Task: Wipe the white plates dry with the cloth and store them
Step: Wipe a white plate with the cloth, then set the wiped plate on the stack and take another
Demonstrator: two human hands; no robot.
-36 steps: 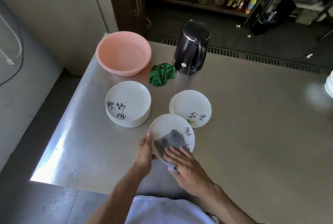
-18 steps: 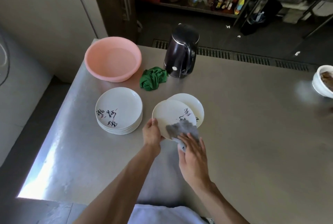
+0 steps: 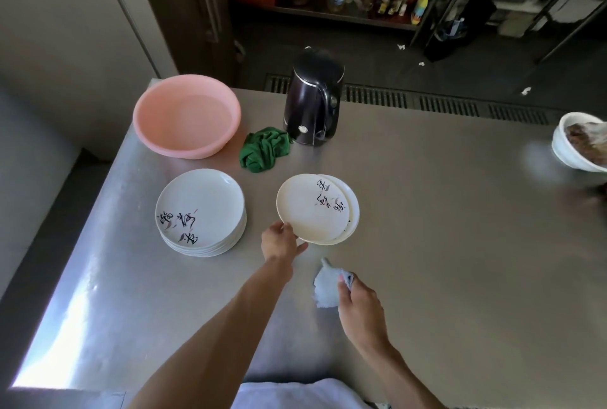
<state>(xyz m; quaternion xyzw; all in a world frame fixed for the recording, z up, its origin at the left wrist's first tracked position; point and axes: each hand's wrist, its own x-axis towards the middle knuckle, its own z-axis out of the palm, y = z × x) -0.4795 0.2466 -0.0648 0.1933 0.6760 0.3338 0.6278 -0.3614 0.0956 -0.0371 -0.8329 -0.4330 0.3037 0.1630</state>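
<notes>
A white plate [image 3: 305,208] with black lettering lies on top of the right stack [image 3: 353,211], slightly off to the left of it. My left hand [image 3: 281,241] holds this plate by its near-left rim. My right hand [image 3: 359,303] grips a pale grey cloth [image 3: 325,287] just above the table, in front of the stack and apart from the plate. To the left stands a taller stack of white plates [image 3: 200,211] with the same lettering.
A pink basin [image 3: 187,114] sits at the back left of the steel table [image 3: 443,244]. A green rag [image 3: 264,152] lies beside a black kettle [image 3: 313,96]. A white bowl with food [image 3: 579,142] is at the right edge.
The plate has gone from in front of me onto the right stack. My right hand has pulled the cloth off the plate and back towards me.
</notes>
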